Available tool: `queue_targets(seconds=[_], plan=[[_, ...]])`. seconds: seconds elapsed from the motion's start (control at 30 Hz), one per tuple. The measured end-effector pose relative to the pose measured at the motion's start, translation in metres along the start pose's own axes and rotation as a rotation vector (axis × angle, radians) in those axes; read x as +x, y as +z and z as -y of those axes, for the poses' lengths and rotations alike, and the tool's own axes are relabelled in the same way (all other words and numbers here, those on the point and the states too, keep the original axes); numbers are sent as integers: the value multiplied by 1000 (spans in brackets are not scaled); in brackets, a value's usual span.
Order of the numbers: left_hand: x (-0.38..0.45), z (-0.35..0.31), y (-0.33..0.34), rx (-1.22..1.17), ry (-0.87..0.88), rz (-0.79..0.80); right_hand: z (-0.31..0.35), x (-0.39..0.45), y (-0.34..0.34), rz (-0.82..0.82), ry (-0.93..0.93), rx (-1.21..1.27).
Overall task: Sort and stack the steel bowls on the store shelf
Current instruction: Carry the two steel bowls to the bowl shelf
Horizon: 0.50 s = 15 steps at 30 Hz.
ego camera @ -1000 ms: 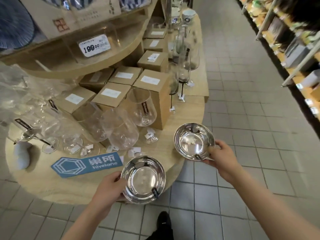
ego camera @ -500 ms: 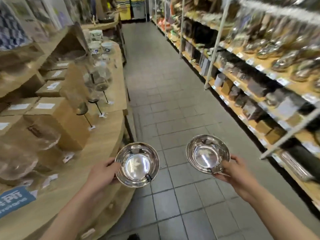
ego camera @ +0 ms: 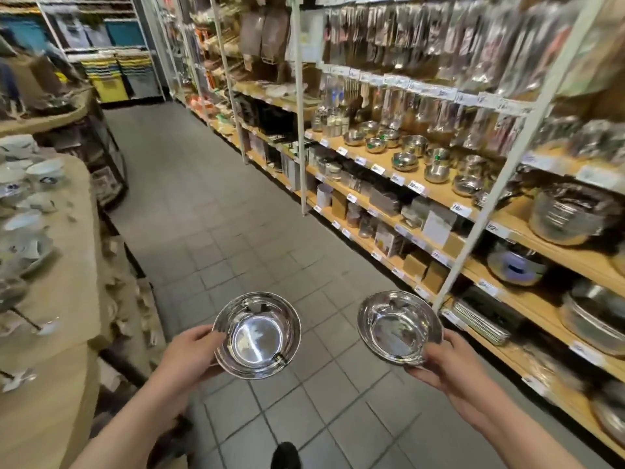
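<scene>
Carrying is the step I judge to be in hand: two shallow, round, shiny steel bowls are held above the grey tiled floor (ego camera: 209, 211) of the aisle, not yet on any shelf. The left steel bowl (ego camera: 257, 335) sits in the left hand (ego camera: 192, 350), whose fingers curl around its near-left rim from below. The right steel bowl (ego camera: 399, 328) is gripped by the right hand (ego camera: 453, 363) at its near-right rim, with the thumb lying along the edge. Both bowls face up, almost level, well apart from each other, and both forearms reach forward with bent elbows.

To the right stands the long wooden store shelf with white posts (ego camera: 382, 164). On it I see other small steel bowls (ego camera: 406, 160) in loose rows, and further right some larger stacked steel basins (ego camera: 568, 214). The next move, I think, calls for turning toward this shelf, finding bowls of the same size, and nesting each one gently so it does not slide or clatter.

On the left is a pale wooden display table (ego camera: 71, 265) with white ceramic cups (ego camera: 44, 170), blurred.
</scene>
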<state>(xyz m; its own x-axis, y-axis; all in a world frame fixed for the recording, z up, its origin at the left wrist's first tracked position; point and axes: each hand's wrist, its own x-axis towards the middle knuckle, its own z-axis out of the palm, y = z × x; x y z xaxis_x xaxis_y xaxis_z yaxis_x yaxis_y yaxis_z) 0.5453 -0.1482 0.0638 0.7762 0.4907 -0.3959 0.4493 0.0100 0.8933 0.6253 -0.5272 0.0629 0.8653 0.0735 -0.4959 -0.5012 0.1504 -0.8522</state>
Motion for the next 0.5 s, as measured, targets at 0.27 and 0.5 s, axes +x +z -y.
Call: queue_targets(seconds=[0.27,0.5], plan=[[168,-93,44,-39,67,146,80,128,51,-138,-68,98],[278,-164,70,-65,73,153,140,221,86,-208,-71,146]])
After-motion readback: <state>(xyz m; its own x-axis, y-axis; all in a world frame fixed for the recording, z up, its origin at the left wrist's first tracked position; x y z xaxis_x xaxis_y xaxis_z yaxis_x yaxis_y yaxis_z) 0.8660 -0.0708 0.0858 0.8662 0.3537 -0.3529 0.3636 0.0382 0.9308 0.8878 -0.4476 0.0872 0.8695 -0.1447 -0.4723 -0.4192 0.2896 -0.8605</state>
